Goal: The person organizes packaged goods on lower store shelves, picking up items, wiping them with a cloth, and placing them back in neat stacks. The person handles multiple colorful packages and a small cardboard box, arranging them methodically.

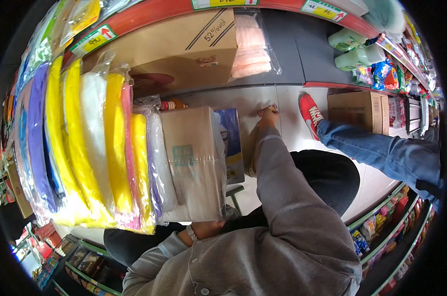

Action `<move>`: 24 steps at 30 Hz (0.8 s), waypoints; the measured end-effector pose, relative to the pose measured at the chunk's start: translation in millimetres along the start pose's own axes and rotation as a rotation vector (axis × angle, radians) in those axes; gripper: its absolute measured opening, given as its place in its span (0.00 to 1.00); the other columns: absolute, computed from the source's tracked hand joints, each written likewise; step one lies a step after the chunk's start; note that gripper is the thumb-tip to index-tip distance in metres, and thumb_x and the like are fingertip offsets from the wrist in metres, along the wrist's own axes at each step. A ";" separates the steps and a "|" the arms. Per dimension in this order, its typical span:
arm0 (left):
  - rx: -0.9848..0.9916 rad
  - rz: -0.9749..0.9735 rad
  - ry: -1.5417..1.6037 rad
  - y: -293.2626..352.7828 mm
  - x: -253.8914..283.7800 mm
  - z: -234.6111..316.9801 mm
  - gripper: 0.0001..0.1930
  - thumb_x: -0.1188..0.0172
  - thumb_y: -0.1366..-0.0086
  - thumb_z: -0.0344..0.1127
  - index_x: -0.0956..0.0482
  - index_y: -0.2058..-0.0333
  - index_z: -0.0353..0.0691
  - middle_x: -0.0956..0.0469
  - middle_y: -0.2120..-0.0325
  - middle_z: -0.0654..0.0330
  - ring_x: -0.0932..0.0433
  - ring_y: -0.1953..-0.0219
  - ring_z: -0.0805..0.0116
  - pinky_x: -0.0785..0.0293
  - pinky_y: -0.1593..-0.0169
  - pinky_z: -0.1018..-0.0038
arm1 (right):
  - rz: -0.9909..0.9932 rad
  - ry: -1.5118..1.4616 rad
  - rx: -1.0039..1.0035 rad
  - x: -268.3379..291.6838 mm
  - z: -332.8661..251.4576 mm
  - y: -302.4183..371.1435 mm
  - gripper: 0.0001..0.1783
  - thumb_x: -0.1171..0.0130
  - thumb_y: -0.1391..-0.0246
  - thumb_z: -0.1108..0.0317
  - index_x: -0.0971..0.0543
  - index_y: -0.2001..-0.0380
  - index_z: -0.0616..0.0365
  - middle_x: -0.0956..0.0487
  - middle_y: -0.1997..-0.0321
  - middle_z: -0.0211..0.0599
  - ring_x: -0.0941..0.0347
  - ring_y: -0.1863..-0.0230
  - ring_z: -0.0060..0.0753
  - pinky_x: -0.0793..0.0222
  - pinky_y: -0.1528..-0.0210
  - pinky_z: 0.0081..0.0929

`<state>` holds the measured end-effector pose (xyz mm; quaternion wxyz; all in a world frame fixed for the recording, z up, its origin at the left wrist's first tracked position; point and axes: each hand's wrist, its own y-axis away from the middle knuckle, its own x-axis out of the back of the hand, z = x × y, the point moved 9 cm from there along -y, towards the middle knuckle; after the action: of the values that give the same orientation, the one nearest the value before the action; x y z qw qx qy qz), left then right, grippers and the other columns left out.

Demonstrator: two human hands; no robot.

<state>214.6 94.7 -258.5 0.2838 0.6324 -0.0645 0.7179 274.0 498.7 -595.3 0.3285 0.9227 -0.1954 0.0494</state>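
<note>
My right hand (269,116) reaches down over the pale floor tiles, in front of the dark bottom shelf. Its fingers are drawn together around something small that I cannot make out. My left hand (207,230), below a watch on the wrist, lies by the lower end of a tan pack in clear plastic (190,143); its fingers are hidden. Beside that pack, to the right, stands a blue and grey package (229,145). Plastic-wrapped yellow packs (78,143) stand in a row with purple, white and pink ones to the left.
A large cardboard box (189,54) and clear-bagged pink packs (252,44) sit on the bottom shelf. Another person's red shoe (310,114) and jeans leg (376,148) are at the right, near a smaller carton (356,111). Green-edged shelves (381,222) with goods stand at the lower right.
</note>
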 end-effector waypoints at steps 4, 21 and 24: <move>0.392 0.125 0.715 -5.1 26.5 -37.0 0.21 0.53 0.32 0.46 0.30 0.44 0.45 0.23 0.58 0.49 0.23 0.58 0.50 0.26 0.55 0.59 | 0.185 -0.204 0.001 11.6 -13.0 21.0 0.20 0.44 0.51 0.76 0.32 0.53 0.58 0.25 0.66 0.42 0.26 0.73 0.34 0.28 0.70 0.27; 0.500 0.226 0.901 -7.3 91.8 -47.2 0.15 0.42 0.46 0.31 0.26 0.58 0.40 0.22 0.68 0.48 0.22 0.64 0.47 0.26 0.60 0.57 | -0.358 -0.010 -0.016 -4.1 -113.1 78.3 0.13 0.52 0.52 0.87 0.26 0.64 0.61 0.22 0.67 0.45 0.23 0.72 0.42 0.24 0.69 0.38; 0.467 0.220 0.881 -7.4 92.1 -47.4 0.15 0.42 0.46 0.31 0.27 0.58 0.40 0.22 0.68 0.48 0.22 0.63 0.47 0.26 0.60 0.57 | -0.324 0.067 0.070 -7.1 -109.4 57.9 0.13 0.52 0.52 0.87 0.26 0.63 0.63 0.22 0.67 0.44 0.23 0.71 0.39 0.24 0.67 0.36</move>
<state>173.3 152.3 -182.5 0.0579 0.3057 0.1573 0.9373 248.8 528.6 -477.6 0.3062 0.9509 -0.0314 0.0332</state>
